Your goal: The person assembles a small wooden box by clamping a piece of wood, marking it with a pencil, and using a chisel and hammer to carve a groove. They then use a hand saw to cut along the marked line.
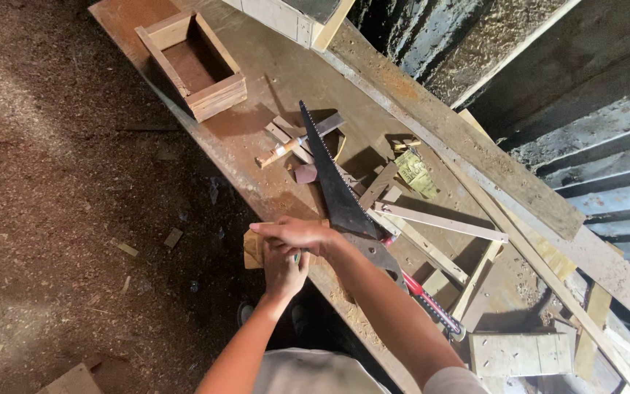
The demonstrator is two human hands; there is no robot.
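Both hands, left hand (284,268) under right hand (297,233), close their fingers on a wood block (252,248) at the workbench (257,66) edge.

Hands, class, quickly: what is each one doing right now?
Left hand: closed around a small wooden piece at the workbench edge.
Right hand: laid flat over the left hand and the wood; what it holds cannot be told.

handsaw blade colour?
Dark grey to black, the handsaw blade lying on the workbench; head view shows it.
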